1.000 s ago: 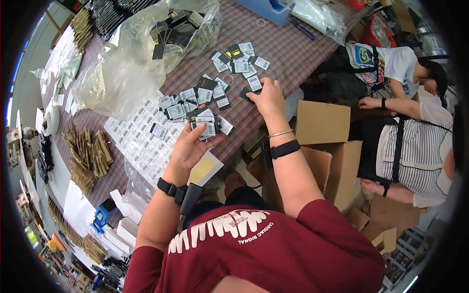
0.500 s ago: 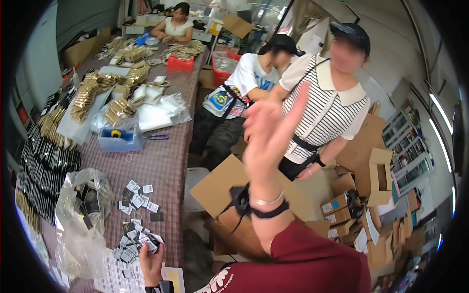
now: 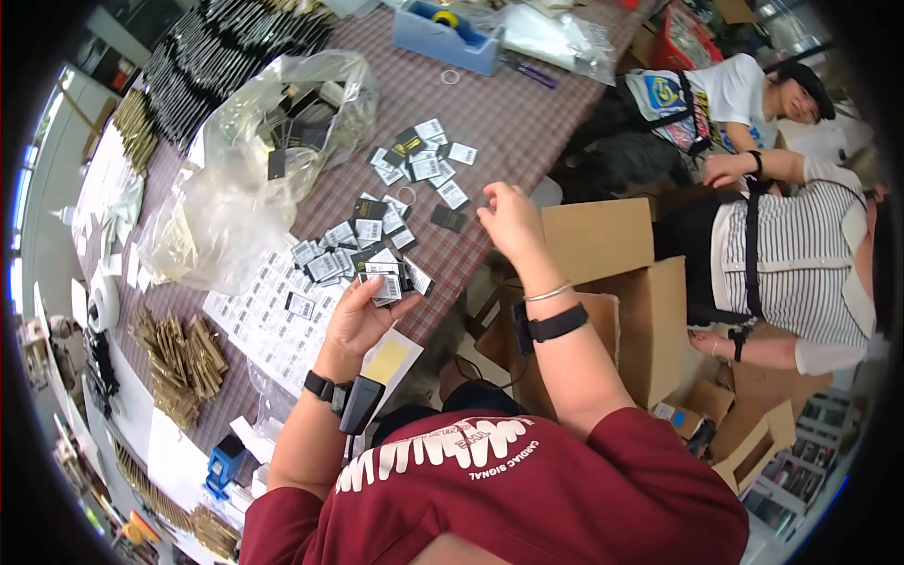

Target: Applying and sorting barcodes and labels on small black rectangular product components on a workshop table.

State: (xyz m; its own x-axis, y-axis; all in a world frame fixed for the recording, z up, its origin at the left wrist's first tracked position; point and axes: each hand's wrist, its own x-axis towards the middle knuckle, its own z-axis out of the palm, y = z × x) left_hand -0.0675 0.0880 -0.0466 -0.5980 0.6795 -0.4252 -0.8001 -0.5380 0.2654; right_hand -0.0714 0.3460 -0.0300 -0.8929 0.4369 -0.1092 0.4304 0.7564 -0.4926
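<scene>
My left hand [image 3: 363,315] holds a few tags [image 3: 384,282] with white barcode labels and black card at the lower edge of a loose pile of similar tags [image 3: 367,229]. A second cluster of tags [image 3: 424,168] lies farther back. My right hand [image 3: 508,221] hovers at the table's right edge, fingers bent and apart with nothing visible in them, beside a single dark tag [image 3: 447,218]. A sheet of printed stickers [image 3: 259,311] lies under and left of the pile. A crumpled clear bag [image 3: 217,217] holding black tags is behind my left hand.
Cardboard boxes [image 3: 659,325] stand right of the table [image 3: 537,122]. Two co-workers [image 3: 753,104] [image 3: 800,264] are at the right. A blue tape dispenser [image 3: 443,47], gold bundles [image 3: 179,363] and black bundles [image 3: 217,71] lie on the table.
My right hand left the dark tag, rose high toward the co-workers half a second ago, and is back at the table edge. The view swung up and down again. My left hand still holds tags.
</scene>
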